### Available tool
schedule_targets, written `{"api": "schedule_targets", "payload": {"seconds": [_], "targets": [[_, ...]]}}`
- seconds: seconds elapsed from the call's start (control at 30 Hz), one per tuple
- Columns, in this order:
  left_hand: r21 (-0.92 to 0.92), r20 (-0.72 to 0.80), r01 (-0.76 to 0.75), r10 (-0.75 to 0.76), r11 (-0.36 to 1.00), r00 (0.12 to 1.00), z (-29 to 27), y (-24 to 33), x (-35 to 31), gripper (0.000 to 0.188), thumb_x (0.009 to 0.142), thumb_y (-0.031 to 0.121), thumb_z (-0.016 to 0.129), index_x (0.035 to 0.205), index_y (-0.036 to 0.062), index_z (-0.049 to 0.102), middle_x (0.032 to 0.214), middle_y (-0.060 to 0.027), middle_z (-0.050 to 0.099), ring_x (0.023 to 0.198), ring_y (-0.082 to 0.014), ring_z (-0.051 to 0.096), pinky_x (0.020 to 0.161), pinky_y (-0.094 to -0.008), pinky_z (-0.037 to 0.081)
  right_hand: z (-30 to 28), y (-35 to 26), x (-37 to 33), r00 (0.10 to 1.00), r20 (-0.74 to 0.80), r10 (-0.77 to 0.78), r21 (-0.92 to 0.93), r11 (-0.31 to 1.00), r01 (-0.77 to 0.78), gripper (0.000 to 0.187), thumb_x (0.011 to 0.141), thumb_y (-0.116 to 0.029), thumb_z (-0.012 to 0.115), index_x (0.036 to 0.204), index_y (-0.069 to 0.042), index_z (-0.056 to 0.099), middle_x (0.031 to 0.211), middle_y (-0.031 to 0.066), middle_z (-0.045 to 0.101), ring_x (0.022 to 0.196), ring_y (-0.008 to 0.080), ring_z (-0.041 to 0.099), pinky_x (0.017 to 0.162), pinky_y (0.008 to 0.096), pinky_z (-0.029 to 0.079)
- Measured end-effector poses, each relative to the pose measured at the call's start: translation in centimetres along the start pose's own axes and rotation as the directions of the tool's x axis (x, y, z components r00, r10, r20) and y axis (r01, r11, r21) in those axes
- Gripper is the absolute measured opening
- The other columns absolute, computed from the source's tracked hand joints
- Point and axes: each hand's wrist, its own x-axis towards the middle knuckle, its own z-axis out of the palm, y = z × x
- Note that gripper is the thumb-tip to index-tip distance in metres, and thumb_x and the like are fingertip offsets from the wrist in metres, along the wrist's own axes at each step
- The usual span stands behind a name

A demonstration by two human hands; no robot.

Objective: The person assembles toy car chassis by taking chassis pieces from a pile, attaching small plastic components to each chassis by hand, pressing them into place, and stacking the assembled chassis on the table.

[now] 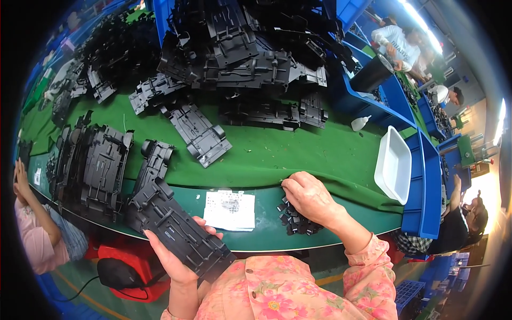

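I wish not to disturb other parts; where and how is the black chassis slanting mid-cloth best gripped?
Probably grip the black chassis by both long edges at its nearer end, from the near side: that end lies apart on the green cloth; the far end is near other parts.

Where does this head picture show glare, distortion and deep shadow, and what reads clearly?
Head view: glare at the ceiling light; the green table bows along its near edge; the heaped black parts at upper left merge into darkness; the black panel in the left hand shows raised details.
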Motion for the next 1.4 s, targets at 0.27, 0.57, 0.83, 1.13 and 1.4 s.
{"api": "schedule_targets", "payload": {"seconds": [0.27,0.57,0.83,1.13,1.4], "targets": [[-0.025,0.043,-0.006,0.007,1.0,0.999,-0.8,0.5,-0.1,0.097,0.08,0.08,0.021,0.115,-0.0051,0.05,0.108,-0.0156,0.057,0.095,-0.034,0.059,0.09,-0.0527,0.045,-1.7,-2.3,1.5,0.803,0.403,0.438,0.713,0.4,-0.576,0.02,0.086,-0.006,0.063,0.104,0.003,0.064,0.085,0.0024,0.065,0.074,0.0067,0.058,0.067,0.0211,0.049],[-0.022,0.042,-0.065,0.066,0.998,0.997,-1.7,1.0,-0.2,0.089,0.084,0.075,0.02,0.127,0.0006,0.043,0.116,-0.0174,0.054,0.099,-0.0356,0.058,0.088,-0.0545,0.046,-0.8,-5.6,4.3,0.883,0.376,0.282,0.642,0.608,-0.468,0.014,0.085,-0.007,0.063,0.094,0.003,0.065,0.081,0.0058,0.065,0.07,0.0099,0.061,0.063,0.0223,0.048],[0.005,-0.012,-0.122,0.122,0.992,0.992,-2.0,1.5,-0.8,0.073,0.093,0.059,0.019,0.129,0.0001,0.041,0.122,-0.0181,0.05,0.103,-0.0326,0.057,0.088,-0.0561,0.047,1.7,-7.0,5.4,0.987,0.162,-0.019,0.369,0.928,-0.043,0.012,0.08,-0.005,0.06,0.09,0.001,0.062,0.085,0.0165,0.058,0.08,0.0345,0.058,0.07,0.0406,0.049],[0.06,0.03,-0.155,0.153,0.986,0.988,-2.4,1.5,-0.8,0.072,0.094,0.059,0.019,0.13,-0.0007,0.04,0.122,-0.018,0.05,0.104,-0.0314,0.056,0.088,-0.0524,0.048,1.6,-7.5,5.3,0.928,0.185,-0.323,0.088,0.946,0.312,0.017,0.071,-0.005,0.055,0.086,0.002,0.056,0.081,0.0118,0.049,0.078,0.0269,0.052,0.067,0.0364,0.048],[0.063,0.002,-0.157,0.157,0.986,0.988,-1.6,1.5,-0.6,0.068,0.095,0.055,0.023,0.13,-0.0004,0.04,0.122,-0.0188,0.05,0.104,-0.0321,0.056,0.086,-0.0522,0.049,1.7,-7.5,5.0,0.908,0.212,-0.361,0.065,0.932,0.356,0.027,0.069,-0.003,0.058,0.096,0.002,0.057,0.086,0.011,0.053,0.079,0.0266,0.054,0.065,0.0347,0.048]]}}
